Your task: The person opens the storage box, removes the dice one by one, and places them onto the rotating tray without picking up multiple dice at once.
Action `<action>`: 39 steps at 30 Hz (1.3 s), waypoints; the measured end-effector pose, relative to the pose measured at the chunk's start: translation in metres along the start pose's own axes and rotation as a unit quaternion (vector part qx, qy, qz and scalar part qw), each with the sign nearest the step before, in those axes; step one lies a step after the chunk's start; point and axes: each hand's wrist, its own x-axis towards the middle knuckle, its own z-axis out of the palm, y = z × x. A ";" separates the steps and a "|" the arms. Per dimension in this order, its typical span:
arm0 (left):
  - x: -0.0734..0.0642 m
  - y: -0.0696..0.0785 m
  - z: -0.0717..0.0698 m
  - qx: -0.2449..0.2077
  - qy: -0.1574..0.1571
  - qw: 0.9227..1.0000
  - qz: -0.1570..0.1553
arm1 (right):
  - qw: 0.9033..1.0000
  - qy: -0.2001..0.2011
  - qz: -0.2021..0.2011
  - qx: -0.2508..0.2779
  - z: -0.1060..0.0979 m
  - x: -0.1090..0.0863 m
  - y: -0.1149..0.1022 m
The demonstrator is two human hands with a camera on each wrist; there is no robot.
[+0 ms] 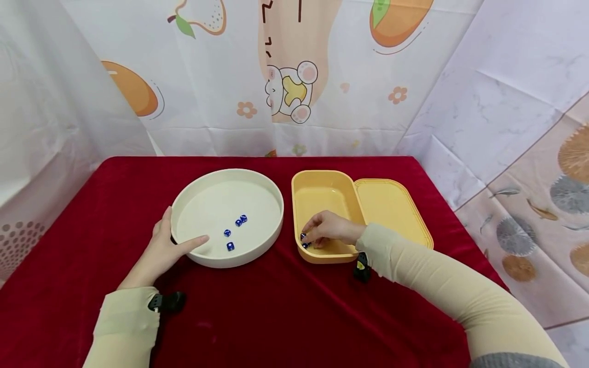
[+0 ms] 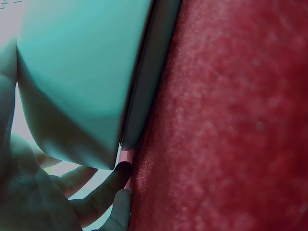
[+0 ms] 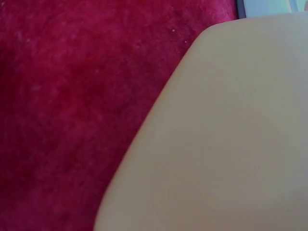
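Observation:
My left hand (image 1: 167, 248) grips the near left side of a round white tray (image 1: 198, 197), its thumb over the rim and its other fingers outside. In the left wrist view, those fingers curl by the tray's wall (image 2: 82, 72). Several blue dice lie on the tray, among them one die (image 1: 230, 246) nearest me. Inside a yellow rectangular box (image 1: 322, 176), my right hand (image 1: 329, 227) pinches a blue die (image 1: 303, 236) between thumb and finger. More blue dice (image 1: 306, 245) sit just below the fingertips, partly hidden. The right wrist view shows the box's outer wall (image 3: 216, 134) but no fingers.
A yellow lid (image 1: 391, 209) lies right of the box, against its side. Red cloth (image 1: 257, 317) covers the table. White printed curtains (image 1: 207, 102) hang behind it and at both sides. A gap of red cloth separates tray and box.

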 end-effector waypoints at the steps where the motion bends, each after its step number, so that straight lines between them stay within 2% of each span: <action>1: 0.000 0.000 0.000 0.000 0.000 1.000 0.000 | 1.000 -0.002 0.002 -0.003 0.000 0.000 0.000; 12: 0.000 0.001 0.001 0.002 0.004 1.000 0.003 | 0.999 0.001 0.005 -0.033 0.001 0.000 0.000; 22: 0.000 -0.001 0.000 0.003 -0.001 1.000 0.001 | 0.999 0.002 0.000 -0.036 0.001 0.003 0.002; 29: -0.001 0.002 0.001 0.011 0.012 1.000 0.004 | 0.999 0.000 0.004 -0.051 0.002 0.001 0.000; 39: -0.002 0.002 0.001 0.004 0.004 1.000 0.005 | 0.999 -0.006 -0.005 -0.053 0.001 0.001 0.002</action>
